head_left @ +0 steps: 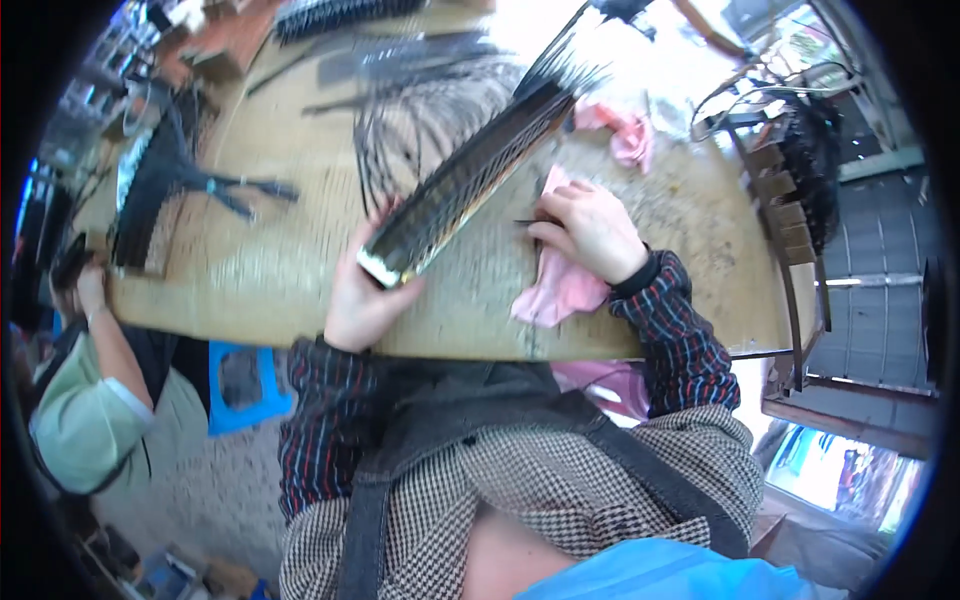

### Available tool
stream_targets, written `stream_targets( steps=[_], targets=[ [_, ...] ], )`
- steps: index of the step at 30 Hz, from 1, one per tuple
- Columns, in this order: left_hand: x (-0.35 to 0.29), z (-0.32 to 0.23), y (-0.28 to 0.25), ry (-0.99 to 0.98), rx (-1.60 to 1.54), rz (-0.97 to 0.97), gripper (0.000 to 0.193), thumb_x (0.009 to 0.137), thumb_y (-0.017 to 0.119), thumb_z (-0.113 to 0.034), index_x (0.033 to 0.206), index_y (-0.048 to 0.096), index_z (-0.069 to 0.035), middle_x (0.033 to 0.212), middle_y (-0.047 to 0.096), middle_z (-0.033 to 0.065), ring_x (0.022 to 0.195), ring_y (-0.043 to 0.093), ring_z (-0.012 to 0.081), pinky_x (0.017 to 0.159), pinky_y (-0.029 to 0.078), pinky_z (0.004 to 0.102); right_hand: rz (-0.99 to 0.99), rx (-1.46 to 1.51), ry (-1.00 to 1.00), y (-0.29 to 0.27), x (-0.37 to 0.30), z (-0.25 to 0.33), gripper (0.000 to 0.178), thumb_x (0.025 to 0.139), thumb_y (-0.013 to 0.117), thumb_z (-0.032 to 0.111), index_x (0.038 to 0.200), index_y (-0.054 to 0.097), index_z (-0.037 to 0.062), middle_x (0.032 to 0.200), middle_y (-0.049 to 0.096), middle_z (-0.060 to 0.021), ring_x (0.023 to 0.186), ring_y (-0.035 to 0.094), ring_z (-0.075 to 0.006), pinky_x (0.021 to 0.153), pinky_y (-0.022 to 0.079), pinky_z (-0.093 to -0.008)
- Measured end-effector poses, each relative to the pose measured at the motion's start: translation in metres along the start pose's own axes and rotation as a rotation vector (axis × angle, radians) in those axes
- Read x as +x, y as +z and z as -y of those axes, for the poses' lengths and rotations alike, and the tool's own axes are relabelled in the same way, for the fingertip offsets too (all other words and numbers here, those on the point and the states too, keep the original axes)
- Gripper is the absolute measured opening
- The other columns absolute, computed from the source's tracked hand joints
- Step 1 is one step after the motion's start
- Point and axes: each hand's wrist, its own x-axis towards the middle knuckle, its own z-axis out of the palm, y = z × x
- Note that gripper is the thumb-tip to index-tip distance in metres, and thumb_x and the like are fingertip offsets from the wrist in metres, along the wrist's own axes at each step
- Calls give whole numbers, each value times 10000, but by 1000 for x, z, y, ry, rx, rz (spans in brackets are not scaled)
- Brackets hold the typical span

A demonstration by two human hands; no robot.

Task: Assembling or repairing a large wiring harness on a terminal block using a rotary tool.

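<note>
My left hand (365,305) is closed around the near end of a long, narrow dark bar (470,170). Rows of thin wire-like strands run along the bar, and its end is pale. It slants away to the far right, where loose strands fan out from its tip. My right hand (597,228) is closed over a pink cloth (563,290) beside the bar, apart from it. A thin dark sliver (524,221) sticks out at its fingertips; what it belongs to is hidden. Thin dark cables (385,145) curve behind the bar on the table.
The wooden table (270,270) has a curved front edge. Another pink cloth (628,135) lies farther back. Bundled black strands (165,200) rest at the left, near a co-worker (100,400). A blue stool (243,388) stands below; a rack (785,200) borders the right side.
</note>
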Motion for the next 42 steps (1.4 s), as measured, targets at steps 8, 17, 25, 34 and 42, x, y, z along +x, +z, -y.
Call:
stream_targets(
  steps=[8,17,25,34,42],
  targets=[
    [-20,-12,7,-205,129,45,737,669,608,46,1326,275,23,1292,413,108,1182,416,185,988,312,297,-922,137,134,-116,67,-115,404,839,594,227,1153,504,-12,997,611,-123,849,608,-183,728,478,-266],
    [20,-46,-39,114,60,-22,1003,726,610,-565,1403,102,-27,1435,209,168,1323,225,258,1065,189,390,-957,714,205,-161,56,-79,220,782,637,219,833,598,9,704,629,-57,548,576,-105,470,438,-211],
    [113,-28,-18,188,196,-179,1021,703,469,-719,1359,219,22,1377,298,202,1297,268,295,1072,179,435,-594,1161,330,-55,-8,-63,344,843,587,217,1115,544,11,949,618,-114,693,617,-128,575,473,-196],
    [114,29,-27,40,-334,-175,853,781,535,-556,1325,262,41,1275,423,209,1140,468,299,960,394,423,-684,1165,390,-1,11,-51,281,841,578,160,1076,569,5,780,624,-74,570,594,-103,472,449,-192],
    [114,24,-34,-66,-406,-96,838,762,601,-491,1320,262,35,1255,442,199,1094,505,302,915,453,439,-640,1244,436,7,14,-57,281,832,587,138,1076,567,0,764,625,-80,578,600,-112,483,458,-201]
  ],
)
